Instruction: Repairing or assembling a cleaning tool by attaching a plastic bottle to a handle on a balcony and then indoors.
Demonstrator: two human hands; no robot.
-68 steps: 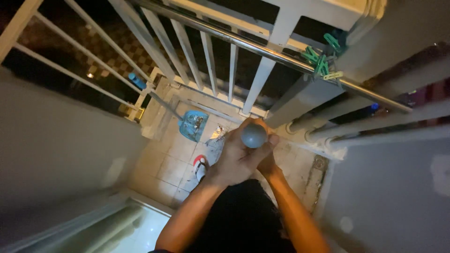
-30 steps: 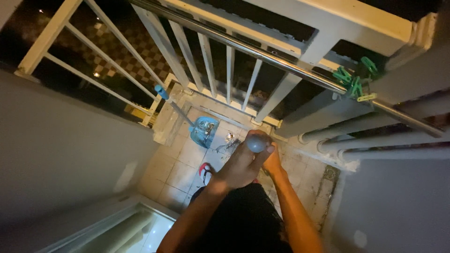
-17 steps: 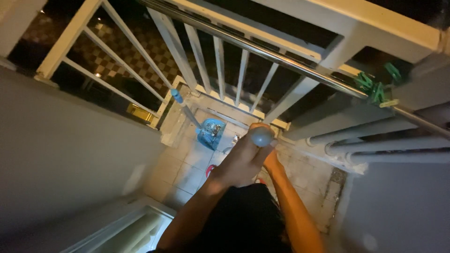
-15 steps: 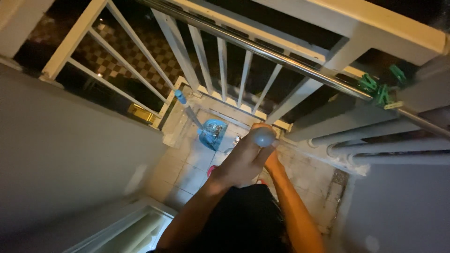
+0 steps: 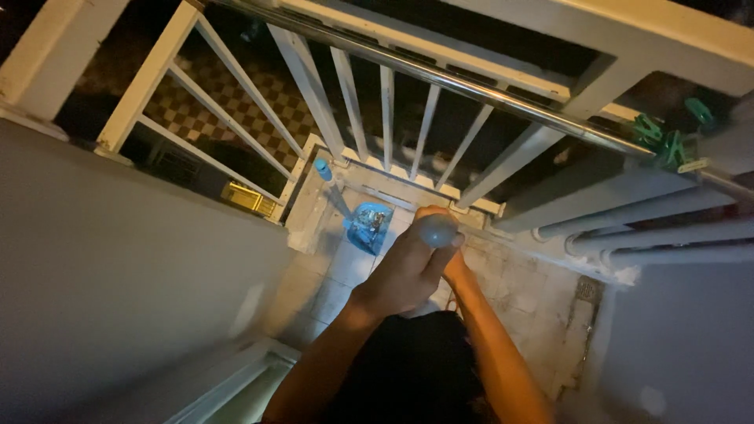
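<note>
My left hand (image 5: 402, 273) is closed around the top of a stick-like handle whose rounded grey-blue end (image 5: 437, 230) pokes out above my fingers. My right hand (image 5: 454, 267) sits just behind it, mostly hidden by the left hand, and grips the same handle lower down. Both forearms reach out over my dark clothing. The rest of the handle is hidden under my hands. Far below them lies the tiled balcony floor (image 5: 534, 294).
A white barred railing (image 5: 387, 106) with a metal rail (image 5: 471, 82) closes off the balcony ahead. A blue bucket-like container (image 5: 369, 226) and a blue-tipped stick (image 5: 323, 169) stand by the railing. Green clothes pegs (image 5: 666, 141) hang at right above grey pipes (image 5: 667, 228). A grey wall (image 5: 118, 267) fills the left.
My view has swung rightward and closer to the railing. Both hands stay wrapped on the handle. The sandals seen on the floor earlier are now hidden behind my hands.
</note>
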